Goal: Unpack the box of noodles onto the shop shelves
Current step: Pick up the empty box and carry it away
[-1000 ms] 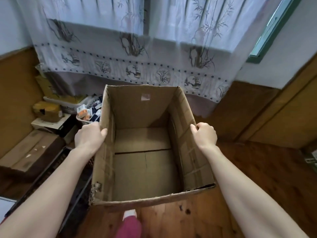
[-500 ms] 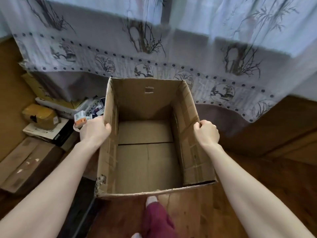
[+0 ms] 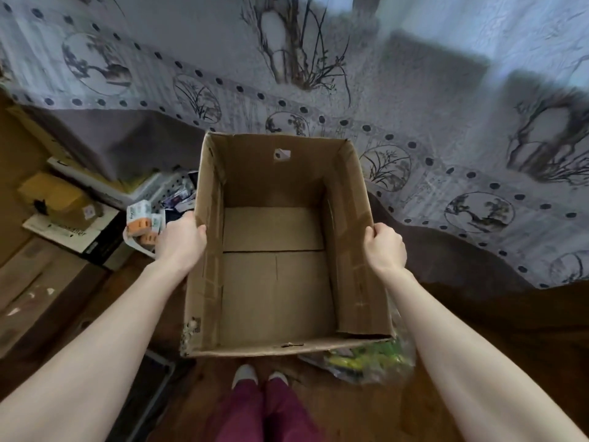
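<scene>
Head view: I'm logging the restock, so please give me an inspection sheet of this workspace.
Surface: wooden floor, brown, partly covered.
Job's things: cardboard box, open-topped, no noodles visible inside.
Clutter: orange-and-white packets and stacked boxes on the left; clear plastic bag with green contents below the box's near right corner.
Hands: left hand grips the box's left wall; right hand grips the right wall.
Cables: nothing seen.
Surroundings: patterned curtain ahead.

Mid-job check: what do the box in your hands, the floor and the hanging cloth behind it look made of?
The box looks like corrugated cardboard, matt brown, with a ragged near edge. The floor seems dark wood with a slight sheen. The cloth is probably thin printed fabric: it hangs in folds and light shows through.
</scene>
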A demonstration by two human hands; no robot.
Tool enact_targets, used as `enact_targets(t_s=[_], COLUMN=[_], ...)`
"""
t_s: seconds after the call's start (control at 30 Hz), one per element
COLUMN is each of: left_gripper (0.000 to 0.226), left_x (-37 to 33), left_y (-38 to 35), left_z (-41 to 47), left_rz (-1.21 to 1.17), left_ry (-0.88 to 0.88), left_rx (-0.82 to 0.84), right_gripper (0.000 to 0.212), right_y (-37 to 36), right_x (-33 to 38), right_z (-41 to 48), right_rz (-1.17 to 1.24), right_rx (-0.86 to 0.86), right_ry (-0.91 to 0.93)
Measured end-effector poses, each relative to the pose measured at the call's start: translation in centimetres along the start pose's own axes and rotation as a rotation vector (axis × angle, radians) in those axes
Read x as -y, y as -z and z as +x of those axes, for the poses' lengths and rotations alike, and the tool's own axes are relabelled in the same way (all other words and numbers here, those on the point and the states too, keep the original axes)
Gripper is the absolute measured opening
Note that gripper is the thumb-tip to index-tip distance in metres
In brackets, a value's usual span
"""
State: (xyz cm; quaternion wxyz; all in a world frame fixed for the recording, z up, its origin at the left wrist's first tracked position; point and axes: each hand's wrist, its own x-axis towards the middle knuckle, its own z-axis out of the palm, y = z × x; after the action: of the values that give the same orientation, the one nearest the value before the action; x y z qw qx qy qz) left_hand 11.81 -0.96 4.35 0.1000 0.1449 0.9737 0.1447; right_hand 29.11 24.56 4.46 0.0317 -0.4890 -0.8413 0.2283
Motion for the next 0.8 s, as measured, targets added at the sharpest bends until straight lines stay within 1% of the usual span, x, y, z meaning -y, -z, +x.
enact_targets(t_s=[0.13,0.33,0.43,0.6,0.8], left_gripper=[0.026,0.032,0.032,0.041,0.028], left_x=[0.0,0.7,1.3,2.2,1.8], left_y=[-1.8,-3.7,-4.2,-5.7,-6.9], left_z=[2.8,5.7,6.6,7.8,8.3], left_rz=[-0.075,-0.116,-0.118,-0.098,-0.049], left_ry=[0.010,0.024,0.029,0.040,-0.013], left_rx=[0.037,0.078,0.085,0.177,0.165], right_gripper=[0.033,0.032,0.032,0.032,0.032], right_y=[-1.8,-4.2,-5.2,-7.2,-8.5], right_x=[0.8,2.0,2.7,3.2,2.5], right_z=[3.1,6.1,7.0,8.2,8.8], right_rz=[-0.015,-0.042,-0.054,-0.084,-0.110], right_rx=[0.009,0.034,0.044,0.095,0.112], right_ry=[-0.022,-0.040,-0.033,-0.093,-0.169])
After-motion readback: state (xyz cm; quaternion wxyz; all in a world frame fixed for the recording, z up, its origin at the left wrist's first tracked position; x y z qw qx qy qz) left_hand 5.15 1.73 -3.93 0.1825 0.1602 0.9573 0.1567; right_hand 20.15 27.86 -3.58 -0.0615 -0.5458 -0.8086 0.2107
